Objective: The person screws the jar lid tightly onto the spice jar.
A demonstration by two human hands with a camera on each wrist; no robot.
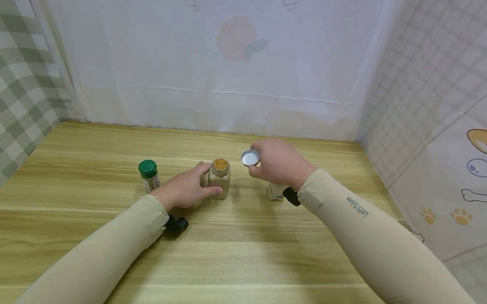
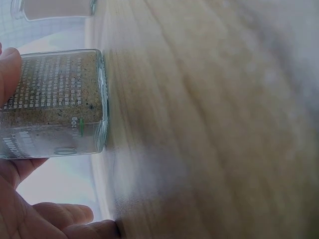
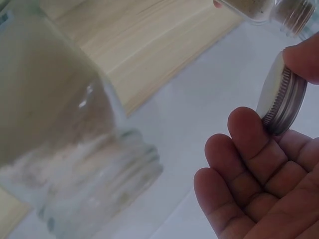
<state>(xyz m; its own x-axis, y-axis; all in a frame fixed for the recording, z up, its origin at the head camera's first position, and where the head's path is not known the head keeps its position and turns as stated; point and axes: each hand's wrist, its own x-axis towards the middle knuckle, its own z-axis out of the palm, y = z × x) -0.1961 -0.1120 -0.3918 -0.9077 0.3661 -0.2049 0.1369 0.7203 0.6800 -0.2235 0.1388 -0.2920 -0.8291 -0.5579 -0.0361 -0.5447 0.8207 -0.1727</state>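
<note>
Near the centre of the head frame, a glass jar (image 1: 222,179) is standing upright on the wooden table (image 1: 231,278), its mouth uncovered and orange-brown contents (image 1: 221,163) showing at the top. Judging by this state, uncapping is complete for this jar. The metal lid (image 1: 250,158) is resting neither on a jar nor on the table, so its placement is remaining undone. Just right of centre, the right hand (image 1: 278,162) is holding the lid with its pale inner face showing; in the right wrist frame, thumb and forefinger are pinching the rim while the outer fingers are extending loosely. To the left of the jar, the left hand (image 1: 187,187) is gripping it, with the thumb lying across the near side and fingers reaching around the far side; grip force cannot be determined. Left of centre, a green-capped container (image 1: 148,168) is standing with its cap fitted. Partly behind the right wrist, a second glass jar (image 1: 275,193) is standing; its threaded neck is appearing bare in the right wrist frame, although blurred. Which jar the lid is fitting cannot be confirmed.
</note>
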